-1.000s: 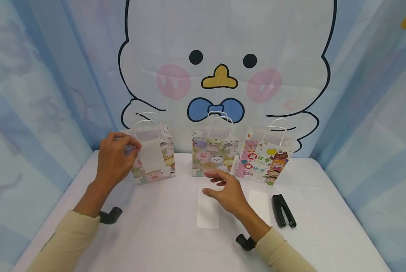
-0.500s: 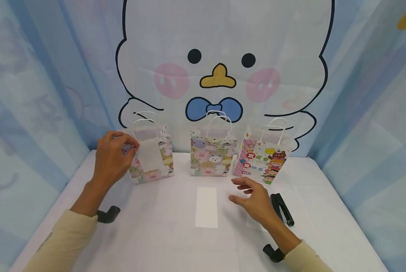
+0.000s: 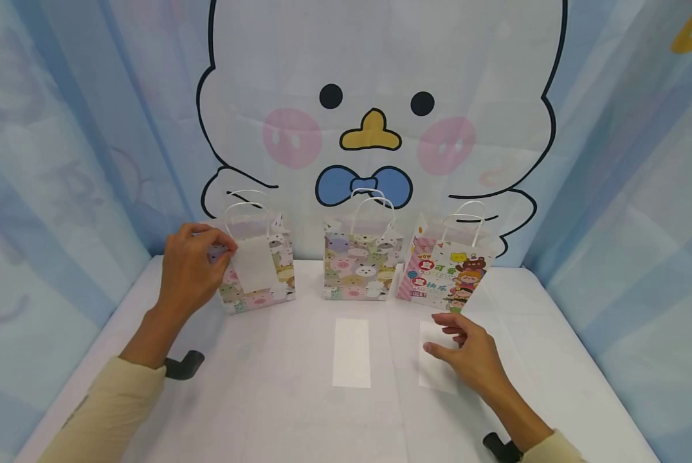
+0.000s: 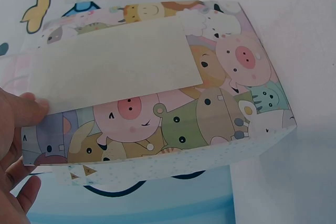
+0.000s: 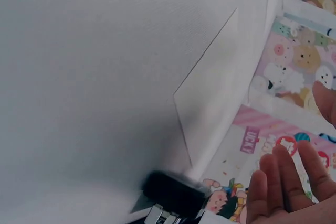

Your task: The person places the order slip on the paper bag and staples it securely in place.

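My left hand [image 3: 192,267] pinches a white paper card [image 3: 256,265] against the upper front of the left paper gift bag [image 3: 286,270]. In the left wrist view the thumb lies at the corner of the card [image 4: 118,66], over a front printed with cartoon animals, and the other fingers are behind the bag's edge. My right hand [image 3: 473,354] hovers with thumb and fingers spread, holding nothing, over another white card [image 3: 433,370] at the right. Hidden behind that hand in the head view, a black stapler [image 5: 176,190] shows beside a card in the right wrist view.
A second animal-print gift bag [image 3: 354,273] stands at the back middle. To its right is a pink-and-white gift bag [image 3: 438,280] with cartoon figures. One more white card [image 3: 352,354] lies flat in front of the middle bag. Printed curtains enclose the white-covered table [image 3: 276,399].
My right hand has moved right, from above the middle card to the right card, and now covers the stapler. The left hand keeps its hold on the card and bag.
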Tool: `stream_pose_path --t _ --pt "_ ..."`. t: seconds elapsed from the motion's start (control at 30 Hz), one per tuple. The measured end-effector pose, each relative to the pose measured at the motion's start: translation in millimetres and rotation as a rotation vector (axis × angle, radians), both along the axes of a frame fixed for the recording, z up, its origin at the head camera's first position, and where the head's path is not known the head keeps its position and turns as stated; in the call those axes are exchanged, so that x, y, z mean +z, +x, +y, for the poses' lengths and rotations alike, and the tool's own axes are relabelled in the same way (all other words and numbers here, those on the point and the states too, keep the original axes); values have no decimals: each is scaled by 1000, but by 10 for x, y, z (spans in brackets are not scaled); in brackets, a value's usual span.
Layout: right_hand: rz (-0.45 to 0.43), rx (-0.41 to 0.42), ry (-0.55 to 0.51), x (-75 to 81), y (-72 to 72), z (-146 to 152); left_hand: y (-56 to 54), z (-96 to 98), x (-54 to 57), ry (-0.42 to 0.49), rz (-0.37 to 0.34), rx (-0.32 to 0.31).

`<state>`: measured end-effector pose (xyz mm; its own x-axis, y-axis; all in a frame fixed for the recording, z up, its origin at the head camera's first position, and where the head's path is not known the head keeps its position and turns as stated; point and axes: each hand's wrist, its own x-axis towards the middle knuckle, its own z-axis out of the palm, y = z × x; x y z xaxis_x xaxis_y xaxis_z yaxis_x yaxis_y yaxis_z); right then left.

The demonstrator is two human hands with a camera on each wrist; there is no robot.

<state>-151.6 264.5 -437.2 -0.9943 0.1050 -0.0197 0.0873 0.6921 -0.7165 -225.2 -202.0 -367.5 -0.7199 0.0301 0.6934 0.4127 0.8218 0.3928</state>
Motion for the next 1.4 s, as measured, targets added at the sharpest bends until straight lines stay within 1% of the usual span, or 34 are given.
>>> stream_pose_path --t 0.17,0.33,0.4,0.57,0.7,0.87,1.07,1.4 --pt "-16 -37 59 -30 40 123 -6 -3 2 -4 2 0" --pt "-21 -40 105 -75 66 242 -5 -8 2 -4 2 -1" --pt "-33 -43 124 -92 68 288 -3 -10 1 -4 1 1" --pt "-70 -82 173 -125 61 385 0 -17 -3 1 -6 7" --pt "-87 -104 190 -156 54 435 -6 -19 -12 0 -9 9" --pt "-79 -116 209 -194 54 471 -9 -18 -17 -9 -4 6" --pt "-80 -109 235 -220 49 492 -2 -6 -10 -13 0 3" --pt "-75 -45 261 -226 42 546 -12 1 7 -17 -2 5"
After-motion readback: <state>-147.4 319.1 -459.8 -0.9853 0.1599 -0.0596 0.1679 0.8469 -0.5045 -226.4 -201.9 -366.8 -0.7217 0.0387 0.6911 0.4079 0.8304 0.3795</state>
